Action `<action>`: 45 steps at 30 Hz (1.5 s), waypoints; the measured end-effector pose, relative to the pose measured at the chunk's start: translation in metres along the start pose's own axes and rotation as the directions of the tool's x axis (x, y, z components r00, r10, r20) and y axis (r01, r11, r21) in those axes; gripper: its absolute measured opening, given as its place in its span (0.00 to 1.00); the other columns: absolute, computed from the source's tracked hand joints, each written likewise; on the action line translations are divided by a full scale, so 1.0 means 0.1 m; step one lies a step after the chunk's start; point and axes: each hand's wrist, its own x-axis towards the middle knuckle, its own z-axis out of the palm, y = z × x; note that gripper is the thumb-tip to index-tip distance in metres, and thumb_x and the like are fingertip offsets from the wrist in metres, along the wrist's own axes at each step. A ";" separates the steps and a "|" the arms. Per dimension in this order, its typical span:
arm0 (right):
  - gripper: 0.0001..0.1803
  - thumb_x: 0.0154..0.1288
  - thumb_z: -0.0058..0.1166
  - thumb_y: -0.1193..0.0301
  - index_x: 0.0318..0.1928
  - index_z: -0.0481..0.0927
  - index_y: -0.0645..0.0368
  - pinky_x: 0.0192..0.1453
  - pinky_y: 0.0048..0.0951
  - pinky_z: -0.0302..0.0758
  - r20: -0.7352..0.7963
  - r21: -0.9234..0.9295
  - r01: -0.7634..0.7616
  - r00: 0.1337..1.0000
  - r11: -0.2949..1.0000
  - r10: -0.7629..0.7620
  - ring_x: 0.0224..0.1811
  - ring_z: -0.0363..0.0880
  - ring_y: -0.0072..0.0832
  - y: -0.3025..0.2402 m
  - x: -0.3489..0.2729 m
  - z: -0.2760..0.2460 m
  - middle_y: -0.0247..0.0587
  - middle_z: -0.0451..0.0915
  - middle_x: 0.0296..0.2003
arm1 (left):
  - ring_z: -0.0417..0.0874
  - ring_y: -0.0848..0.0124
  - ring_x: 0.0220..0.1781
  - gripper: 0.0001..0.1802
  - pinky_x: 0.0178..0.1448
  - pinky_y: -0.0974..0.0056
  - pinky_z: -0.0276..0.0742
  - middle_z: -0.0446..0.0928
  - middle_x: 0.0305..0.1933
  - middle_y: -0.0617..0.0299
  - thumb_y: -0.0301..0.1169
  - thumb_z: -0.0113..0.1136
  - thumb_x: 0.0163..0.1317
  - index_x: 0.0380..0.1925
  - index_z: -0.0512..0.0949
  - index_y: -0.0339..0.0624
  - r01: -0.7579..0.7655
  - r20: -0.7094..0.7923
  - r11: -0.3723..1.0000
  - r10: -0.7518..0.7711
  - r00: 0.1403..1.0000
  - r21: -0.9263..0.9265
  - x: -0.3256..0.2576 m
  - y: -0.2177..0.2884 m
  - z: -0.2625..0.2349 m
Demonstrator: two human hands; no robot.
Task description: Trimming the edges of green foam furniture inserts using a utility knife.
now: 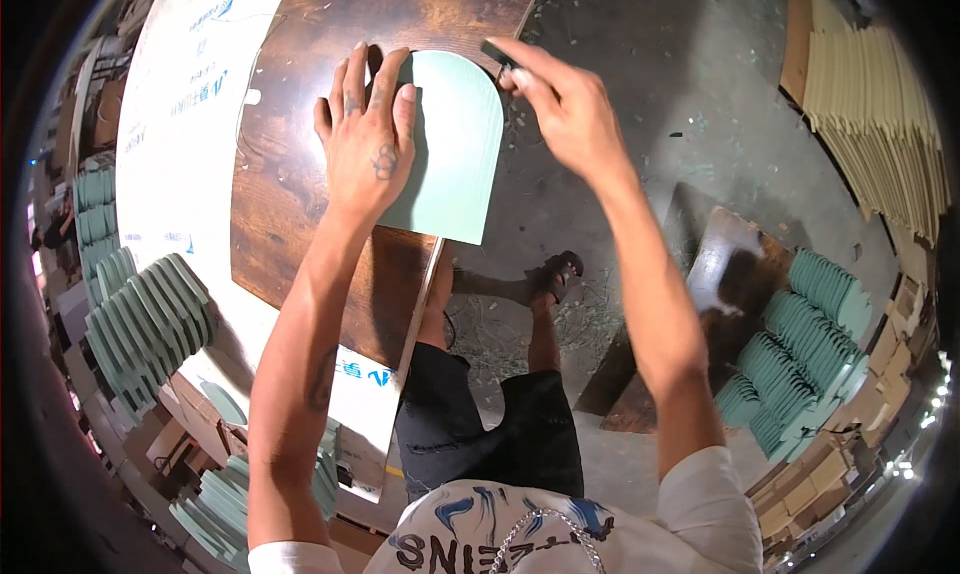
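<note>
A pale green panel (pixel 455 149) with a rounded far end lies on a dark wood-grain board (pixel 300 174), its right side reaching past the board's edge. My left hand (pixel 368 139) is spread flat across the panel's left part, fingers stretched out and pointing away from me. Just off the panel's curved top right corner, my right hand (pixel 572 114) pinches a small dark tool (pixel 494 54). Only a bit of that tool shows between thumb and fingers, so its exact kind is hidden.
White printed sheeting (pixel 185 124) lies under the board. Stacked green panels (pixel 150 324) stand at left; more green panels (pixel 800 344) rest on a brown board (pixel 725 264) at right. Beige panels (pixel 870 114) lean at far right. Green scraps litter the grey floor (pixel 640 104).
</note>
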 end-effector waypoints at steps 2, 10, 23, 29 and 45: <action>0.24 0.69 0.50 0.81 0.63 0.81 0.50 0.49 0.30 0.81 0.140 -0.110 0.060 0.989 0.992 -0.044 0.39 0.85 0.29 0.07 0.23 -0.16 0.43 0.87 0.39 | 0.57 0.45 0.79 0.22 0.77 0.33 0.47 0.61 0.77 0.44 0.46 0.42 0.79 0.68 0.71 0.60 0.015 -0.021 1.000 -0.015 1.000 0.000 0.06 0.06 0.03; 0.26 0.67 0.50 0.82 0.61 0.83 0.46 0.44 0.32 0.79 0.102 -0.261 0.116 0.991 0.958 -0.092 0.34 0.79 0.31 -0.12 -0.40 0.07 0.38 0.82 0.33 | 0.60 0.46 0.78 0.21 0.76 0.34 0.49 0.65 0.73 0.44 0.45 0.40 0.79 0.66 0.71 0.58 0.023 -0.049 0.999 -0.021 0.999 0.034 0.02 -0.02 -0.02; 0.28 0.62 0.52 0.83 0.58 0.86 0.41 0.41 0.36 0.73 -0.049 -0.353 0.231 0.963 0.907 -0.264 0.37 0.77 0.32 -0.03 -0.43 0.10 0.37 0.80 0.35 | 0.62 0.48 0.78 0.25 0.80 0.40 0.49 0.65 0.75 0.49 0.48 0.39 0.80 0.69 0.70 0.55 -0.030 -0.074 0.999 0.032 0.997 0.025 0.05 0.02 0.00; 0.33 0.65 0.52 0.84 0.64 0.81 0.33 0.47 0.36 0.72 0.335 -0.270 0.323 0.915 0.907 -0.226 0.41 0.80 0.28 -0.44 -1.72 0.40 0.36 0.83 0.38 | 0.70 0.43 0.68 0.22 0.72 0.46 0.64 0.69 0.68 0.40 0.36 0.52 0.73 0.63 0.72 0.39 0.072 -0.004 0.997 -0.072 0.997 0.028 0.08 0.24 -0.18; 0.21 0.74 0.50 0.81 0.66 0.76 0.62 0.48 0.28 0.82 0.177 0.464 -0.464 0.883 0.755 0.434 0.45 0.86 0.25 -0.81 -1.42 0.50 0.47 0.87 0.48 | 0.66 0.43 0.72 0.27 0.70 0.30 0.56 0.69 0.67 0.41 0.52 0.46 0.77 0.66 0.70 0.49 -0.051 -0.114 0.961 0.085 0.990 0.271 0.29 0.06 -0.06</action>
